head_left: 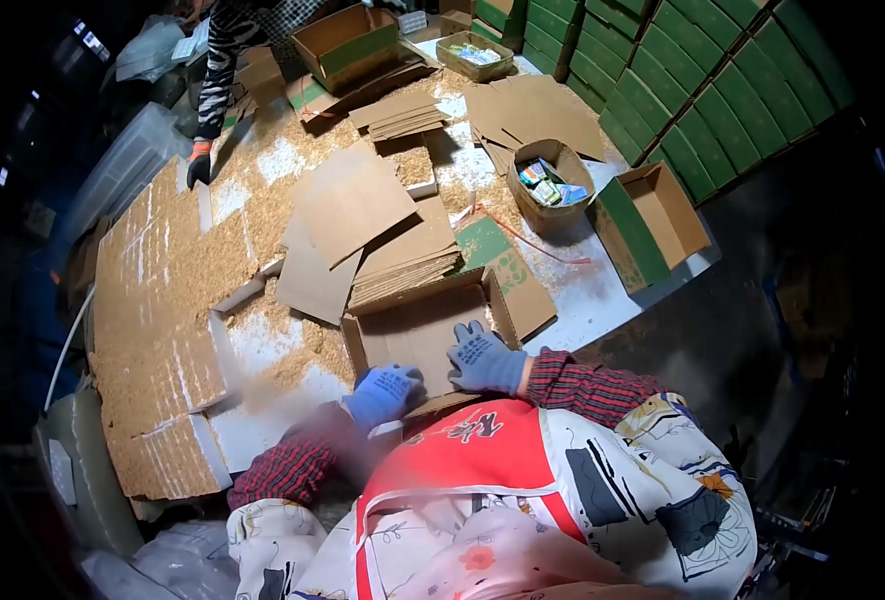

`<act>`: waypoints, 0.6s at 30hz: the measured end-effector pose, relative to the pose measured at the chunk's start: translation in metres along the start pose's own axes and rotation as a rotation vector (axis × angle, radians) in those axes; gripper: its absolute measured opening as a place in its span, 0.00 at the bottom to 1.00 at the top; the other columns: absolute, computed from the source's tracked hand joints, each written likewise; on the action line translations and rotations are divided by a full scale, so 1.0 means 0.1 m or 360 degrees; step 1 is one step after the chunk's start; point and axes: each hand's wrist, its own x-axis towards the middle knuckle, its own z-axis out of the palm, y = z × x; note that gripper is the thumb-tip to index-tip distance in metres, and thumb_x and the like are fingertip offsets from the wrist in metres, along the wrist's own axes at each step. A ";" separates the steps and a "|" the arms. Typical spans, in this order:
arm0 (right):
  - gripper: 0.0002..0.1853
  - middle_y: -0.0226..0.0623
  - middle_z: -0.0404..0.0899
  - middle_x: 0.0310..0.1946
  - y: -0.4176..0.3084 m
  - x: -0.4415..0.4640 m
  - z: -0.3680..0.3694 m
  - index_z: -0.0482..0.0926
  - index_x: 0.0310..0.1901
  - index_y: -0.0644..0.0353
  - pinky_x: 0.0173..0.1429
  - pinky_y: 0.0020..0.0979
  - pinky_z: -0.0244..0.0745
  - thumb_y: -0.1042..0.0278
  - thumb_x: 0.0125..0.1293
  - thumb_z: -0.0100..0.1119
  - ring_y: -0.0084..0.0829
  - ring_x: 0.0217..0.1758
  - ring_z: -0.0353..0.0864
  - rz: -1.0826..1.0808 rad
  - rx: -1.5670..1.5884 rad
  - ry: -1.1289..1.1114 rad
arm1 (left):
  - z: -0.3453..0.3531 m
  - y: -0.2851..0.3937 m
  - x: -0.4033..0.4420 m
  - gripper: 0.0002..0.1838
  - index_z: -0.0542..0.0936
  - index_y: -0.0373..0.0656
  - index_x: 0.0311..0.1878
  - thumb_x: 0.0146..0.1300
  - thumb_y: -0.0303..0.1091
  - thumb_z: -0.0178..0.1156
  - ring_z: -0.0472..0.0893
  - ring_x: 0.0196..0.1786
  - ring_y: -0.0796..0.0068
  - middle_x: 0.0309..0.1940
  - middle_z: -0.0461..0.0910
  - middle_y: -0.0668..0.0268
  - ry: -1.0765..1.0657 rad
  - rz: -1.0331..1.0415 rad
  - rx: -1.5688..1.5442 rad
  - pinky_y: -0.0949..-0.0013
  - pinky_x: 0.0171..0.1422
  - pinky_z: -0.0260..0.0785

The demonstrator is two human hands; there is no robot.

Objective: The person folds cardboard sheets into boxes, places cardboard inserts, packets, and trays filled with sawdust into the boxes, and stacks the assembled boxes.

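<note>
Nearest to us, at the bottom of the frame, are the pink flowered cloth and, above it, the red apron. Just beyond, in the lower middle of the frame, lies the cardboard box, with its top open towards us and its floor bare. We judge that it is light and rather stiff along the folds, but its thin walls can bend if they are pressed in the middle. It should not be slippery for the gloves, and we would hold it at two opposite walls, close to the corners. The box lies between and in front of the two hands. The left hand is at its near left corner with the fingers curled – we cannot tell whether they pinch the wall. The right hand is over its near right part, the fingers spread, and no grip is to be seen. Directly behind the box is the stack of cardboard sheets, and to the right of this stack lies the green-printed cardboard.
</note>
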 end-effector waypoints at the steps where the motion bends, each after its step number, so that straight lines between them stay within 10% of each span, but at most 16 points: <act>1: 0.20 0.46 0.70 0.53 -0.01 0.03 -0.02 0.77 0.46 0.57 0.56 0.47 0.65 0.50 0.62 0.49 0.50 0.53 0.69 0.0011 -0.0002 0.0010 | -0.07 0.01 0.03 0.12 0.80 0.48 0.47 0.62 0.39 0.56 0.78 0.49 0.59 0.50 0.77 0.64 -0.0006 -0.0015 -0.0191 0.62 0.52 0.71; 4: 0.20 0.47 0.73 0.51 0.04 -0.06 -0.18 0.78 0.46 0.59 0.56 0.46 0.68 0.51 0.62 0.52 0.49 0.53 0.72 0.0047 0.0102 0.0002 | -0.20 0.13 -0.08 0.14 0.79 0.48 0.49 0.62 0.38 0.55 0.75 0.55 0.55 0.52 0.76 0.61 0.0658 -0.0041 -0.0633 0.60 0.59 0.66; 8: 0.19 0.45 0.78 0.48 0.49 -0.43 -0.46 0.75 0.54 0.60 0.53 0.34 0.73 0.67 0.61 0.61 0.39 0.50 0.79 -0.0159 0.1150 0.1453 | 0.15 -0.30 -0.40 0.21 0.70 0.35 0.61 0.70 0.37 0.44 0.73 0.60 0.61 0.57 0.74 0.56 0.1931 -0.0549 -0.1183 0.61 0.65 0.63; 10: 0.18 0.36 0.78 0.50 0.92 -0.27 -0.10 0.72 0.58 0.58 0.51 0.31 0.74 0.66 0.67 0.55 0.28 0.48 0.78 0.0137 0.2187 0.1469 | 0.50 -0.46 -0.42 0.23 0.60 0.41 0.70 0.75 0.38 0.38 0.62 0.68 0.68 0.67 0.63 0.62 0.1762 -0.0573 -0.2161 0.66 0.71 0.54; 12: 0.28 0.41 0.74 0.54 1.13 -0.09 0.41 0.65 0.62 0.60 0.57 0.32 0.70 0.53 0.66 0.54 0.31 0.54 0.75 0.0432 0.2348 0.0781 | 1.67 -0.99 -0.14 0.28 0.50 0.37 0.72 0.74 0.37 0.39 0.63 0.68 0.67 0.67 0.62 0.57 0.1581 -0.0617 -0.0762 0.65 0.72 0.55; 14: 0.39 0.45 0.71 0.58 1.08 0.09 0.77 0.58 0.67 0.61 0.62 0.33 0.67 0.41 0.65 0.52 0.33 0.60 0.71 0.0432 0.2063 0.0348 | 1.22 -0.73 0.06 0.27 0.49 0.36 0.72 0.75 0.38 0.35 0.62 0.68 0.65 0.68 0.60 0.57 0.1022 -0.0711 -0.2456 0.67 0.71 0.54; 15: 0.50 0.56 0.67 0.61 1.03 0.38 1.12 0.56 0.68 0.61 0.67 0.41 0.61 0.28 0.55 0.53 0.46 0.67 0.65 0.0604 0.1592 0.0641 | 0.84 -0.44 0.18 0.36 0.51 0.33 0.71 0.68 0.46 0.48 0.62 0.67 0.66 0.67 0.60 0.56 0.1172 -0.0868 -0.2106 0.67 0.70 0.55; 18: 0.54 0.60 0.56 0.67 0.59 0.02 0.40 0.50 0.70 0.69 0.72 0.41 0.52 0.31 0.55 0.57 0.52 0.71 0.56 0.0808 0.1579 0.0595 | 0.57 -0.29 0.33 0.49 0.60 0.28 0.66 0.52 0.54 0.69 0.68 0.59 0.67 0.61 0.67 0.55 0.1336 -0.1152 -0.1860 0.67 0.62 0.63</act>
